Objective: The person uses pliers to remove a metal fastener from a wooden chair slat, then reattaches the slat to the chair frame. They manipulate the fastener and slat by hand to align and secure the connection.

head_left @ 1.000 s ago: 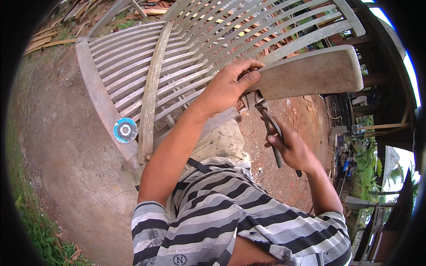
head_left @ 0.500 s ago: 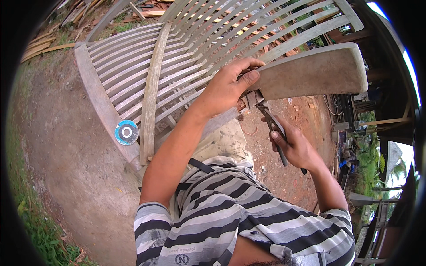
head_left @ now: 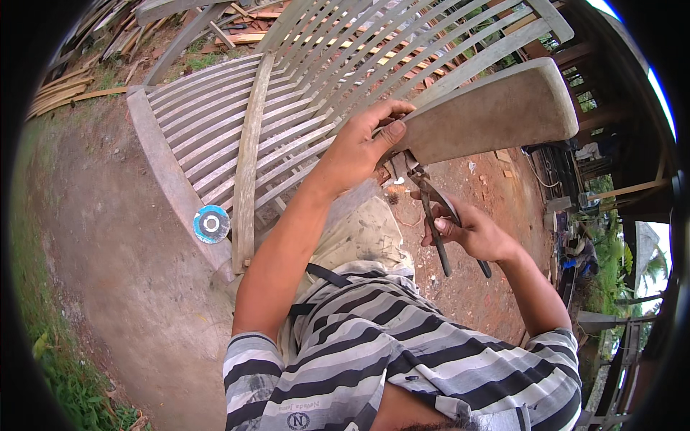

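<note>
Left hand (head_left: 363, 147) grips wooden armrest (head_left: 496, 111), thumb on broad face. Right hand (head_left: 471, 228) holds pincers (head_left: 422, 184), handles spread, jaws near armrest's lower edge. Slatted wooden bench (head_left: 251, 144) alongside; blue-rimmed abrasive disc (head_left: 203, 224) on its left rail.

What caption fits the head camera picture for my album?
Left hand on a wooden board, right hand holding pliers beside a slatted seat.

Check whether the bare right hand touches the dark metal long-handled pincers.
Touching: the head view shows the right hand holding the pincers, thumb and fingers against the handles.
</note>
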{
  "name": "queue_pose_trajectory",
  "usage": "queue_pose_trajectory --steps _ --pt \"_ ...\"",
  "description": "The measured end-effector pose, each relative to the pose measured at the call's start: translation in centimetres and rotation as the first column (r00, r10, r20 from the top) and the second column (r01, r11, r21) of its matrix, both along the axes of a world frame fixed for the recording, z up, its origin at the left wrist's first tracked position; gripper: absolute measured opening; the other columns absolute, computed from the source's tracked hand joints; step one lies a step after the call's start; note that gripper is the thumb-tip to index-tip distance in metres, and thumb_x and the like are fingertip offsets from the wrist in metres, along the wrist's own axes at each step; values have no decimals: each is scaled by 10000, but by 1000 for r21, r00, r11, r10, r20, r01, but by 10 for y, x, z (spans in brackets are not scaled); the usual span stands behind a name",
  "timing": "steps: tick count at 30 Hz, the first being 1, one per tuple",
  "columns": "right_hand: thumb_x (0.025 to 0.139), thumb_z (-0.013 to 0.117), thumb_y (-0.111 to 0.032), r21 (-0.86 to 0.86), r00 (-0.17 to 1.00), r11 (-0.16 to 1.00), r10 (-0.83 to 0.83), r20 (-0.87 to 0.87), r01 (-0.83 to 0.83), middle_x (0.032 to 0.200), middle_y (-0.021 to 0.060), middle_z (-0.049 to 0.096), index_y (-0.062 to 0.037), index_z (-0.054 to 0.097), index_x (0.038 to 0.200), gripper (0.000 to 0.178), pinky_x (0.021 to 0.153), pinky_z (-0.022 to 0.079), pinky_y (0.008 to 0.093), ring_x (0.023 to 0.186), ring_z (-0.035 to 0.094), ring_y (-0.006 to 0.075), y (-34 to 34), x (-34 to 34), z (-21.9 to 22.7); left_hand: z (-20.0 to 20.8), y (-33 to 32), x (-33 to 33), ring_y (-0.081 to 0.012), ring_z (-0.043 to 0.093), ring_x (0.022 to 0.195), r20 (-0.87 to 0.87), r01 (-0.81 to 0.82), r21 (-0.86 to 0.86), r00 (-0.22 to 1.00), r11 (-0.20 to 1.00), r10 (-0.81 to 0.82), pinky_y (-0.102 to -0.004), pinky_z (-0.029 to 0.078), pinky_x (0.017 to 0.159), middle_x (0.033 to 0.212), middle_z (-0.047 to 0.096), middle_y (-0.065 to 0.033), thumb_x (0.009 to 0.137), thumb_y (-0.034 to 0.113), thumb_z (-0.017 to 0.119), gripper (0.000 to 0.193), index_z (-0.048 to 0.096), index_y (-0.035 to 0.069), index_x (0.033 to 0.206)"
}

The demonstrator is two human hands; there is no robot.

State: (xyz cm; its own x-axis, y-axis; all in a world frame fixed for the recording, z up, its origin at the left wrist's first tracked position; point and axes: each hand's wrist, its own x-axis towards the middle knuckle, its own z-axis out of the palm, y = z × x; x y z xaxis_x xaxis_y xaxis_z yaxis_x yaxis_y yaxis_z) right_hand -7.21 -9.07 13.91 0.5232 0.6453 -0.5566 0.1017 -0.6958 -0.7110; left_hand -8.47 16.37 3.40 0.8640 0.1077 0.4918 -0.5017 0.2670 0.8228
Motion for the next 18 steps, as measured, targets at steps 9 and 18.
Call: queue_pose_trajectory --steps 9,18 --pt "1066 592 -248 -46 998 999 20 61 -17 1102 96 630 -89 324 1613 630 980 544 410 1123 661 220 -1 -6 9 -8 -1 8 -131 565 1186 31 1 -21 1000 1000 0 -293 425 1056 1240 664 -53 1082 366 587 463 604 -1 1362" --pt "1079 577 -202 2 990 999 -52 -134 53 975 68 684 10 544 1348 344 888 522 354 968 663 170 -4 -6 -4 -5 0 4 -138 552 1203 32 33 -49 999 998 -31 -300 413 1067 1248 653 -56 1077 386 589 484 605 -5 1362"
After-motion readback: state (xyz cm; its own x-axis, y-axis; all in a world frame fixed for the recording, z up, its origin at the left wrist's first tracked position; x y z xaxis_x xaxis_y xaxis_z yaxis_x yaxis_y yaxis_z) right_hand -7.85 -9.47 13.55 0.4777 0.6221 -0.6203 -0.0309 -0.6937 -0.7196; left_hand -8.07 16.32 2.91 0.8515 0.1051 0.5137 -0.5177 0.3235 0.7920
